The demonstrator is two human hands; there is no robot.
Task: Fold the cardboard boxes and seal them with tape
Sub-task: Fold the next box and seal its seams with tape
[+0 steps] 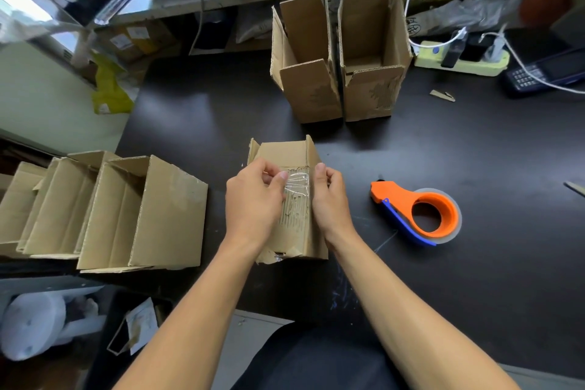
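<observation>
A: Head view. Where's the box being worked on?

B: The box (pixel 289 199) lies on the dark table (pixel 459 152), near edge, just ahead of the person. Its top face is torn, the corrugation bare, with a crinkled strip of clear tape (pixel 297 183) across it

A: And the hands?

B: Both are on it. The left hand (pixel 254 206) covers the left side, fingers curled, thumb and forefinger pinching the tape's left end. The right hand (pixel 329 199) grips the box's right edge, thumb on top, fingers wrapped down the side

A: The tape tool?

B: An orange dispenser (pixel 418 214) with a blue blade guard lies flat on the table to the right of the box, apart from the right hand

A: Other boxes?

B: Two open boxes (pixel 340 73) stand upright side by side at the far middle, touching, flaps up. A row of open boxes (pixel 104 212) lies on its side at the near left, mouths toward the camera

A: Anything else?

B: A pale green power strip (pixel 462 62) with white cables at the far right, a dark keypad device (pixel 544 74) beside it, and a cardboard scrap (pixel 442 95) nearby
</observation>
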